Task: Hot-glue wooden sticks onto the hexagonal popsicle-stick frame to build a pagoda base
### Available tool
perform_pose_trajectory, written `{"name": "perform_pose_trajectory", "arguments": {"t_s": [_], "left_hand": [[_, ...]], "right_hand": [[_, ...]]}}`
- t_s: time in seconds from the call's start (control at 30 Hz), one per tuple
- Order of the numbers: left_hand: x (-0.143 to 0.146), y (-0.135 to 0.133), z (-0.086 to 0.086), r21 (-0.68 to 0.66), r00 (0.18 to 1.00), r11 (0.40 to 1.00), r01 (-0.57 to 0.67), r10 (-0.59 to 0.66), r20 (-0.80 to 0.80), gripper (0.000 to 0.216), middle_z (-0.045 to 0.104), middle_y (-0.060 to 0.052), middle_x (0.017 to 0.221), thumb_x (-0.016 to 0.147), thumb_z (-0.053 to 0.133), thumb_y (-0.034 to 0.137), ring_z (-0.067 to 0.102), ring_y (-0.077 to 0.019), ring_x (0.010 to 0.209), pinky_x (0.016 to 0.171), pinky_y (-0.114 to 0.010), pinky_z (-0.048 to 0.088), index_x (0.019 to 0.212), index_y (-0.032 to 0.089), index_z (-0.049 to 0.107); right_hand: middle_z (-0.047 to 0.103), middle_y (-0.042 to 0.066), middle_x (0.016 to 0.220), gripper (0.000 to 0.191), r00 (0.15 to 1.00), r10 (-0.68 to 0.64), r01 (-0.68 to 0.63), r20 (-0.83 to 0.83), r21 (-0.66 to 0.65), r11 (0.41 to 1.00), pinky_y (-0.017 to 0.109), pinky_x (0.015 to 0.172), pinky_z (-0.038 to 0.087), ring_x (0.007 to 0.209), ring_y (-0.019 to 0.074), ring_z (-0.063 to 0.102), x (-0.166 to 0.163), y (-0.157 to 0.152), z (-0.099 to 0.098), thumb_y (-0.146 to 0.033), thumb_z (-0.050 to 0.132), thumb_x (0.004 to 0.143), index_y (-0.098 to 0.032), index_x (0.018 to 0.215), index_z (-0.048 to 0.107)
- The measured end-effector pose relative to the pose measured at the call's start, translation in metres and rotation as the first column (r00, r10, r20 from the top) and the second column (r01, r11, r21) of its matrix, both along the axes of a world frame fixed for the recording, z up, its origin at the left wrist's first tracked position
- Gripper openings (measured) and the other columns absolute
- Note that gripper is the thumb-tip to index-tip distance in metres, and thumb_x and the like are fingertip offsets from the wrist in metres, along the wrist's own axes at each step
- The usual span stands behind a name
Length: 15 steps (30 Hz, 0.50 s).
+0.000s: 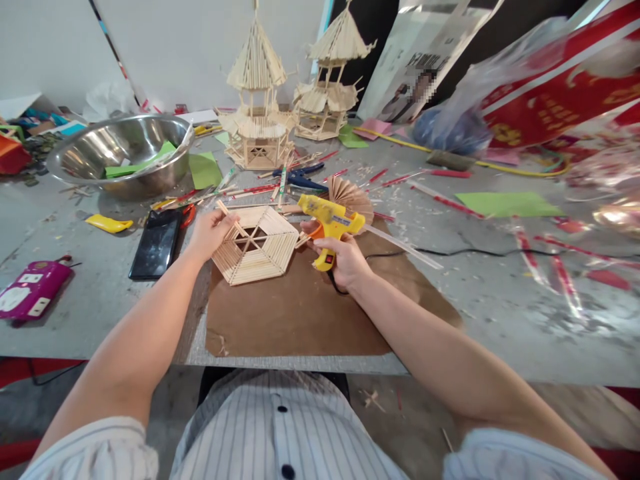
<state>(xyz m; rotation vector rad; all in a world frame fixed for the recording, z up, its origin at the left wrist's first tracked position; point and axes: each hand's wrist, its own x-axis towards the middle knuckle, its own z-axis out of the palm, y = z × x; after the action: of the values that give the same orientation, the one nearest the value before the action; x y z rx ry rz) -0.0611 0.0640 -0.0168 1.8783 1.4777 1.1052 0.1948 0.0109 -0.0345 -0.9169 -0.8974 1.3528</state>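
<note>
**You are holding a stick and a glue gun at the hexagonal panel**

In the head view, the hexagonal panel (257, 263), built of pale wooden strips with spokes meeting in its open middle, is occupying the spot between your two hands, over a brown board (300, 313) on the tabletop (135, 327). Whether it is lying flat or slightly raised, you cannot tell.

Your left hand (211, 233) is pinching a thin wooden stick (225, 211) at the panel's upper left, its lower end reaching toward the spokes. Your right hand (345, 259) is gripping a yellow glue gun (329, 223) just right of the panel, the nozzle pointing left; a clear glue stick (403, 247) is protruding from its back.

Left of the panel, a dark phone (155, 245) is lying near your left forearm, with a yellow cutter (107, 223) and a purple power strip (34, 291) farther out. A steel bowl (70, 157) is standing beyond the panel to the left. Straight beyond the panel, blue pliers (304, 181) are lying, and two stick-built towers (257, 100) are standing farther back.
</note>
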Motion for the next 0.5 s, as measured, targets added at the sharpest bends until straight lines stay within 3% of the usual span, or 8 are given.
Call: {"name": "perform_pose_trajectory", "arguments": {"t_s": [0.17,0.27,0.37,0.43,0.5], "left_hand": [[-0.001,0.006,-0.003,0.013,1.000,1.000,0.015,-0.016,0.008,0.042,0.066,-0.006,0.080,0.075,0.051,0.050,0.056,-0.0158,0.072,0.065,-0.025,0.042,0.084,0.012,0.066],[0.000,0.007,0.001,0.085,0.992,0.996,-0.029,0.039,-0.120,0.035,0.066,-0.006,0.079,0.076,0.051,0.045,0.056,-0.0170,0.076,0.068,-0.026,0.041,0.079,0.013,0.066],[0.004,0.001,0.010,0.194,0.949,0.973,-0.122,0.172,-0.263,0.029,0.062,-0.005,0.070,0.075,0.053,0.040,0.053,-0.0163,0.072,0.067,-0.026,0.039,0.068,0.014,0.064],[0.010,-0.007,0.017,0.155,0.946,0.970,-0.185,0.218,-0.241,0.033,0.055,-0.001,0.059,0.076,0.050,0.043,0.048,-0.0130,0.058,0.057,-0.025,0.035,0.068,0.014,0.062],[0.019,-0.018,0.021,0.076,0.973,0.990,-0.116,0.129,-0.193,0.033,0.049,0.001,0.051,0.075,0.052,0.046,0.043,-0.0109,0.051,0.051,-0.023,0.032,0.066,0.014,0.060]], "right_hand": [[0.065,-0.003,0.073,0.036,0.994,0.108,-0.109,-0.027,-0.030,0.994,0.038,0.079,0.050,0.084,0.0192,0.063,-0.004,-0.007,0.004,-0.013,0.065,0.052,-0.028,0.084,0.058],[0.066,-0.003,0.077,0.042,0.978,0.186,-0.193,-0.091,-0.074,0.978,0.039,0.079,0.051,0.087,0.0198,0.062,-0.006,-0.011,0.006,-0.013,0.066,0.052,-0.029,0.090,0.058],[0.067,-0.003,0.078,0.044,0.963,0.241,-0.253,-0.122,-0.099,0.962,0.040,0.077,0.051,0.086,0.0201,0.063,-0.007,-0.013,0.007,-0.013,0.067,0.052,-0.028,0.092,0.058],[0.067,-0.002,0.080,0.041,0.958,0.263,-0.273,-0.110,-0.088,0.958,0.039,0.078,0.051,0.087,0.0196,0.063,-0.007,-0.014,0.007,-0.013,0.067,0.053,-0.027,0.090,0.058],[0.067,-0.001,0.082,0.034,0.957,0.281,-0.286,-0.076,-0.068,0.956,0.037,0.077,0.051,0.084,0.0188,0.063,-0.006,-0.013,0.007,-0.016,0.067,0.055,-0.025,0.087,0.060]]}}
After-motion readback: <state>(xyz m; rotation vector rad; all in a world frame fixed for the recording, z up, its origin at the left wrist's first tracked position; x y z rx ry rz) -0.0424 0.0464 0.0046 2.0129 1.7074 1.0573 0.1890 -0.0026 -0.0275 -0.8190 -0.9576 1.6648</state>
